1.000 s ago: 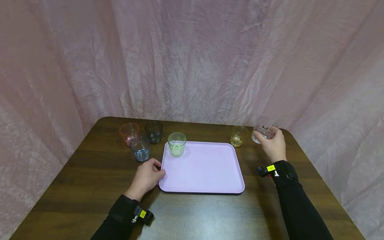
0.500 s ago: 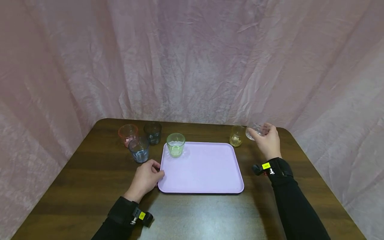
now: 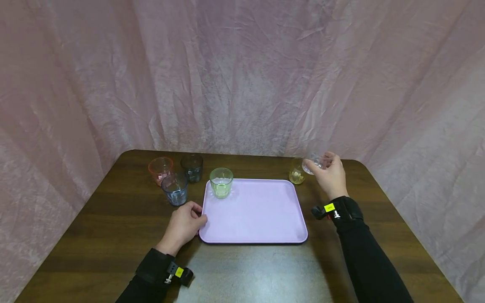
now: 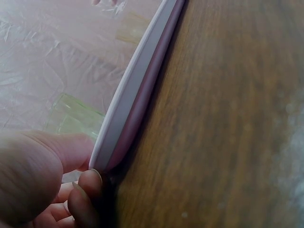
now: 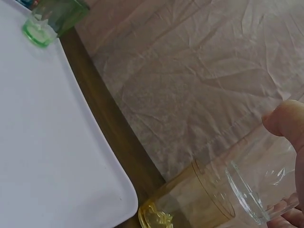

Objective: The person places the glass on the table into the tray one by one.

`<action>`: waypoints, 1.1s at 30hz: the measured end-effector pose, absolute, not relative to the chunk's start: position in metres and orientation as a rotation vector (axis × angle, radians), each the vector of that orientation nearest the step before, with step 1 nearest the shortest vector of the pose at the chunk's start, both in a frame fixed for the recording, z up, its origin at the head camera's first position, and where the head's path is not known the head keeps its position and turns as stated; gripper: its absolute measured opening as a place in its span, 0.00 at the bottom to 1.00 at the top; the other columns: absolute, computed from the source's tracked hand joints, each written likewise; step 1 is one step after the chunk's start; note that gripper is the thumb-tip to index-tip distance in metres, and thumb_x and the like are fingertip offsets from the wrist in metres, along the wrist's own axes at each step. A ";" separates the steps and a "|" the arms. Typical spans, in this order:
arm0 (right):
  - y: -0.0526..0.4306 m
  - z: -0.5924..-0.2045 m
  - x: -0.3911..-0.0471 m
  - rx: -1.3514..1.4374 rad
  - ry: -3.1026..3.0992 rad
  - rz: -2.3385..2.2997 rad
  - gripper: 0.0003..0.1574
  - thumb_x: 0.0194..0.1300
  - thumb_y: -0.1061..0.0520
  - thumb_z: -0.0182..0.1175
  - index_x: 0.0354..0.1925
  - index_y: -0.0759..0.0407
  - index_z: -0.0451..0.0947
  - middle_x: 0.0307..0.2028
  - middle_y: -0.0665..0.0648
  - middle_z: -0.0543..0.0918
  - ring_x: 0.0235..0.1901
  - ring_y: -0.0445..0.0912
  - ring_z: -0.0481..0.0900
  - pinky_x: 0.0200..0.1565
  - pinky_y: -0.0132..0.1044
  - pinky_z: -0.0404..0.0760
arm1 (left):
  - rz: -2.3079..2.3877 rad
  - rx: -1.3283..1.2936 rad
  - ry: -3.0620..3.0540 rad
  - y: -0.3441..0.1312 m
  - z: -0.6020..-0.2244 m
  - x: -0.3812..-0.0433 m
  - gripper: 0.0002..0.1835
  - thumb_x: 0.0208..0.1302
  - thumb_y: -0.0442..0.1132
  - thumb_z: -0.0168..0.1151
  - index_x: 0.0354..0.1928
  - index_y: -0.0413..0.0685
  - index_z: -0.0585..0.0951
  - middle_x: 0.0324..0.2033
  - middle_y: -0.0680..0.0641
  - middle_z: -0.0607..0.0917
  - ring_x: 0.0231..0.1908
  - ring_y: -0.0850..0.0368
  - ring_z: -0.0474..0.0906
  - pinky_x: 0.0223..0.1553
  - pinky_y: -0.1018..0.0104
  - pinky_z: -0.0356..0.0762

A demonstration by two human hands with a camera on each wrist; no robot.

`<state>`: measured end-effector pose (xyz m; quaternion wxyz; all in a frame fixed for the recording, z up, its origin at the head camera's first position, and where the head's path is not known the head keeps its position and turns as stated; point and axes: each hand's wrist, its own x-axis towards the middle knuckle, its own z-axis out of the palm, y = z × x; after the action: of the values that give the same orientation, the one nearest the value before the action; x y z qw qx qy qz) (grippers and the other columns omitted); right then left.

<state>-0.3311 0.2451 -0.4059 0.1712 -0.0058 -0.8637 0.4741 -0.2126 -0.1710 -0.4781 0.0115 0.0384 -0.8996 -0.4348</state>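
With thumb and fingertips, my left hand [image 3: 182,226] pinches the left rim of a lilac tray [image 3: 257,214]; the left wrist view shows the thumb [image 4: 78,149] against the rim. At the right, my right hand [image 3: 330,179] grips a clear glass [image 5: 249,190] and holds it up off the table. Its base is close to the rim of a yellow glass [image 5: 185,202], which stands beside the tray's far right corner. From the head, the clear glass partly covers the yellow one. A green glass [image 3: 221,185] stands upright on the tray's far left corner.
Left of the tray stand a blue glass [image 3: 176,191], a red glass [image 3: 161,170] and a dark grey glass [image 3: 192,168], close together. The wooden table [image 3: 113,227] ends at a pink curtain [image 3: 242,84] behind.
My right hand has lifted the clear glass and carried it left, from the table at the far right to above the yellow glass. The left hand stays on the tray rim.
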 end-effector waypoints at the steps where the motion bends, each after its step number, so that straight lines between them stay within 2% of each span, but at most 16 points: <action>1: 0.244 -0.405 -0.331 -0.016 -2.450 1.350 0.62 0.56 0.30 0.68 0.70 0.66 0.55 0.57 0.64 0.69 0.53 0.55 0.68 0.55 0.54 0.70 | -1.360 0.122 -2.806 -0.171 -0.478 -0.213 0.12 0.57 0.35 0.67 0.42 0.40 0.79 0.21 0.49 0.79 0.17 0.57 0.76 0.18 0.65 0.75; 33: 0.203 -0.407 -0.331 0.110 -2.481 1.380 0.58 0.56 0.33 0.70 0.69 0.63 0.57 0.54 0.61 0.70 0.48 0.51 0.69 0.48 0.48 0.73 | -1.403 0.160 -2.831 -0.172 -0.476 -0.214 0.13 0.59 0.36 0.67 0.44 0.41 0.79 0.23 0.47 0.79 0.19 0.56 0.76 0.20 0.65 0.77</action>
<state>-0.3312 0.2032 -0.4070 0.1496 0.0381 -0.8635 0.4802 -0.2141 -0.1720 -0.4759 -0.0111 0.0506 -0.8948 -0.4434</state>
